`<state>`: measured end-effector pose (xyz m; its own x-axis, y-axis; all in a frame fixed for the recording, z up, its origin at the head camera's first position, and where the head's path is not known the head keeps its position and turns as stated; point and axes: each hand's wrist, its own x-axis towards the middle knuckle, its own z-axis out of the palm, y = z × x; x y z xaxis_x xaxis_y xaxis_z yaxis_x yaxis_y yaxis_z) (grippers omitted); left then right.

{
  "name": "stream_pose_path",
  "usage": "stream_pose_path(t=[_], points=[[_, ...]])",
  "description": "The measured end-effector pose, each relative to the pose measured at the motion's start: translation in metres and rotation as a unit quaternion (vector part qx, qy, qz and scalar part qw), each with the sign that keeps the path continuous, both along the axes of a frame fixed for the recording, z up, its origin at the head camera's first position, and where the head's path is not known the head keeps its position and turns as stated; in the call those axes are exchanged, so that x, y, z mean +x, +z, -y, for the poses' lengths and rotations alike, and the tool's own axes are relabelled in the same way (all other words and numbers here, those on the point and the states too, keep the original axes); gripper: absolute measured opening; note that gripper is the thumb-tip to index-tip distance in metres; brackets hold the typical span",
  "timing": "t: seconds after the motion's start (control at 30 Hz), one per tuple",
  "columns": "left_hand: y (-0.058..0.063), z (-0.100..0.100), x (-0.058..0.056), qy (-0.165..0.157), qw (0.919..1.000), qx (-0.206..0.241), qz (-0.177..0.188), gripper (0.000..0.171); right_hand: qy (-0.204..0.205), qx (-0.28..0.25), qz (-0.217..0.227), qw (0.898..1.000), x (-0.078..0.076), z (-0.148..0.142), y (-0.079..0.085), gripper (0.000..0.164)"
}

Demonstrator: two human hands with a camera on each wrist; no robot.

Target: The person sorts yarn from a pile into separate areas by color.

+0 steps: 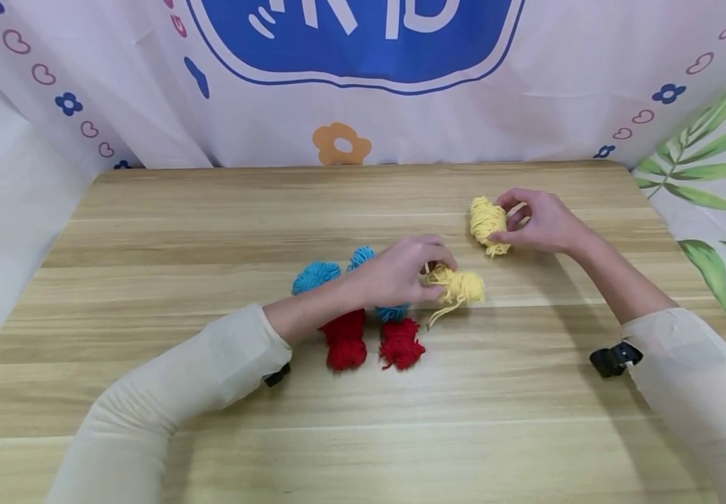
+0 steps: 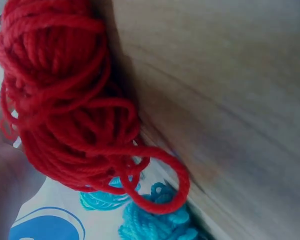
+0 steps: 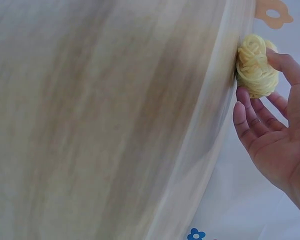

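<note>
In the head view my left hand (image 1: 400,271) reaches over the other yarn and pinches a small yellow yarn skein (image 1: 465,285), whose loose end trails on the table. Farther right and back, my right hand (image 1: 542,222) holds a second yellow yarn skein (image 1: 488,222) between thumb and fingers; the right wrist view shows this skein (image 3: 256,67) at the table surface. Under and beside my left forearm lie blue yarn (image 1: 316,276) and two red yarn skeins (image 1: 346,343), partly hidden. A red skein (image 2: 65,100) fills much of the left wrist view, with blue yarn (image 2: 155,220) beyond.
The wood-grain table (image 1: 211,217) spreads around the yarn. Behind it hangs a white printed cloth (image 1: 274,126) with a blue emblem and an orange flower. Green leaves are printed on the cloth at right (image 1: 709,168). A black strap mount (image 1: 616,359) sits on my right sleeve.
</note>
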<state>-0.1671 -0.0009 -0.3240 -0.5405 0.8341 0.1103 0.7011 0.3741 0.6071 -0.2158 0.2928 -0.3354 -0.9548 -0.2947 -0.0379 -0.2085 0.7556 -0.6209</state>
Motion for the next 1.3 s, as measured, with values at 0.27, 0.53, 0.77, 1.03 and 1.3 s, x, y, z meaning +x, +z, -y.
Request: stream_pose_path(t=[0.27, 0.53, 0.77, 1.03, 1.3], points=[[0.001, -0.001, -0.008, 0.036, 0.9993, 0.002, -0.008, 0.027, 0.000, -0.003, -0.003, 1.000, 0.000, -0.001, 0.000, 0.052], [0.001, 0.001, -0.015, 0.055, 0.9983, 0.017, -0.006, 0.024, -0.001, -0.003, -0.009, 1.000, 0.002, -0.001, 0.000, 0.050], [0.000, 0.002, -0.024, 0.072, 0.9971, 0.022, -0.003, 0.023, 0.000, -0.003, -0.009, 1.000, 0.003, -0.001, 0.001, 0.051], [0.000, 0.002, -0.033, 0.086, 0.9959, 0.027, -0.010, 0.023, 0.002, -0.007, -0.005, 1.000, 0.002, -0.002, 0.003, 0.051], [-0.002, 0.001, -0.041, 0.100, 0.9949, 0.015, -0.009, 0.022, 0.002, -0.011, -0.003, 1.000, 0.004, -0.003, 0.004, 0.051]])
